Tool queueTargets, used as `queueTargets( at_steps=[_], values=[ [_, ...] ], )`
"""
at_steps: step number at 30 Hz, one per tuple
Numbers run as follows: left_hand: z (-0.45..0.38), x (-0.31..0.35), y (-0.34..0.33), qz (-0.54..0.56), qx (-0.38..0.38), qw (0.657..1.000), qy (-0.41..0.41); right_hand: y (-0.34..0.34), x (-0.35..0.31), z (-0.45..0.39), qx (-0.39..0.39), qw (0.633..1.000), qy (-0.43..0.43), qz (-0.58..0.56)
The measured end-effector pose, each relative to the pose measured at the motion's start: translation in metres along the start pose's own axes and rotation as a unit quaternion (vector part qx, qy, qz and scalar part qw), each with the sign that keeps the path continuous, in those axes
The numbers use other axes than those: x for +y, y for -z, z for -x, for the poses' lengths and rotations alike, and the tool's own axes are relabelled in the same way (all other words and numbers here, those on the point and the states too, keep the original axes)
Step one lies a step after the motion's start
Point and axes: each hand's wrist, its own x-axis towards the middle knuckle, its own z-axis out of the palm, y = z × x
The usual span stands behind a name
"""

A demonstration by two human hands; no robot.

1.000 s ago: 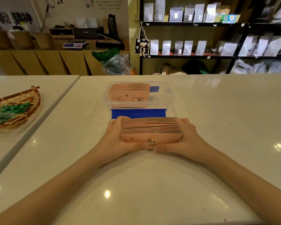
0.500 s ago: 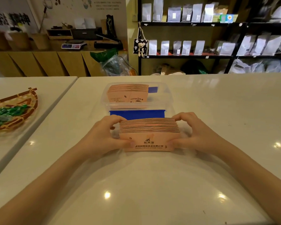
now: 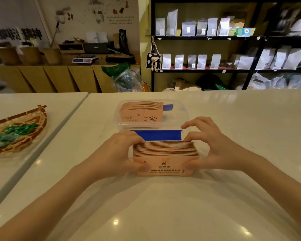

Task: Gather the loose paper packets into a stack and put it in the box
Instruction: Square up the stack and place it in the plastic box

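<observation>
Fingers of left hand (image 3: 118, 153) and right hand (image 3: 215, 150) clamping flat pink paper packets (image 3: 165, 157), clear plastic box (image 3: 118, 119) behind.

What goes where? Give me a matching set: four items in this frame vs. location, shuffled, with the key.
Items:
1. held packet stack
2. clear box
3. woven tray
4. blue strip

Places:
A. left table, holding green wrapped pieces
B. between left hand and right hand
C. just behind the held stack, in front of the box
D. centre of the white counter, packets already inside

Pairs: 1-B, 2-D, 3-A, 4-C
</observation>
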Motion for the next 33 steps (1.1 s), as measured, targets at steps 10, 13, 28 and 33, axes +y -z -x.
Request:
queueTargets(
  at_steps=[10, 13, 28, 33],
  values=[
    [-0.02, 0.013, 0.078, -0.057, 0.056, 0.997, 0.002, 0.049, -0.03, -0.038, 0.048, 0.998, 0.038, 0.006],
    [-0.038, 0.006, 0.091, -0.047, 0.081, 0.996, 0.009, 0.056, -0.029, -0.055, 0.079, 0.996, 0.029, -0.026],
    [-0.097, -0.045, 0.098, -0.128, 0.032, 0.988, 0.085, 0.046, -0.009, -0.133, 0.063, 0.998, -0.004, -0.007],
    [-0.104, -0.053, 0.094, -0.175, 0.014, 0.98, 0.091, 0.039, -0.009, -0.139, 0.032, 0.999, -0.03, 0.007]
  ],
)
